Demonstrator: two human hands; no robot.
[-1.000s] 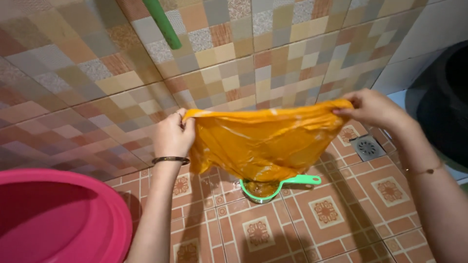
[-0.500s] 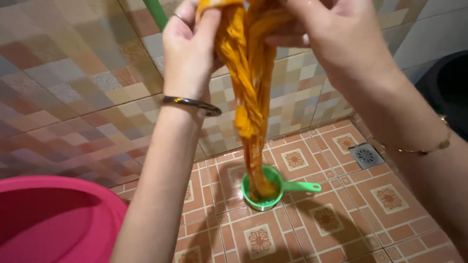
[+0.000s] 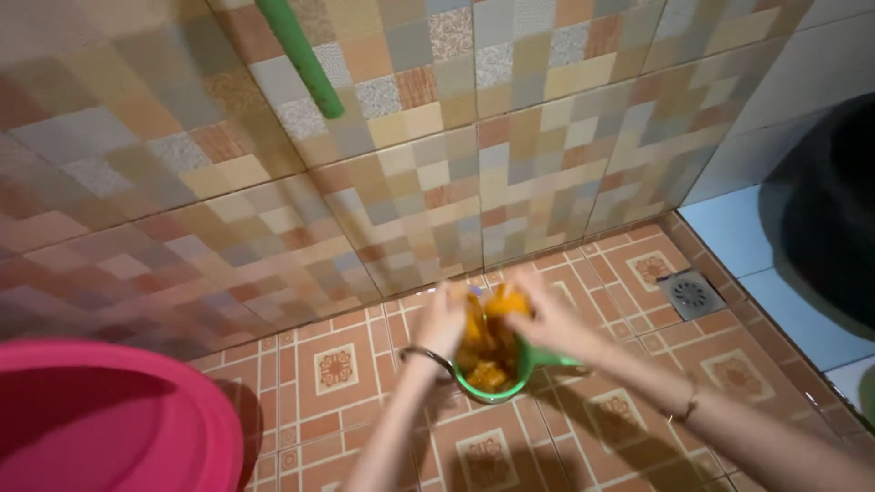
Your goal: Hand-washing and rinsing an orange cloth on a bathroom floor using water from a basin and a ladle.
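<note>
A wet orange cloth (image 3: 488, 346) is bunched up inside a small green plastic dipper (image 3: 510, 381) that stands on the tiled floor near the wall. My left hand (image 3: 441, 319), with a dark bracelet on its wrist, grips the cloth at the dipper's left side. My right hand (image 3: 540, 319) grips the cloth from the right, over the dipper's rim. Both arms reach far down and the hands look blurred. The dipper's handle is mostly hidden under my right wrist.
A large pink basin (image 3: 109, 419) fills the lower left corner. A green pipe (image 3: 301, 55) runs down the patchwork-tiled wall. A metal floor drain (image 3: 691, 293) lies to the right, and a dark round container (image 3: 834, 210) stands at the right edge.
The cloth was first held spread out, then gathered into a hanging twist high above the dipper. Now both hands have dropped to the floor and the cloth is bunched into the dipper.
</note>
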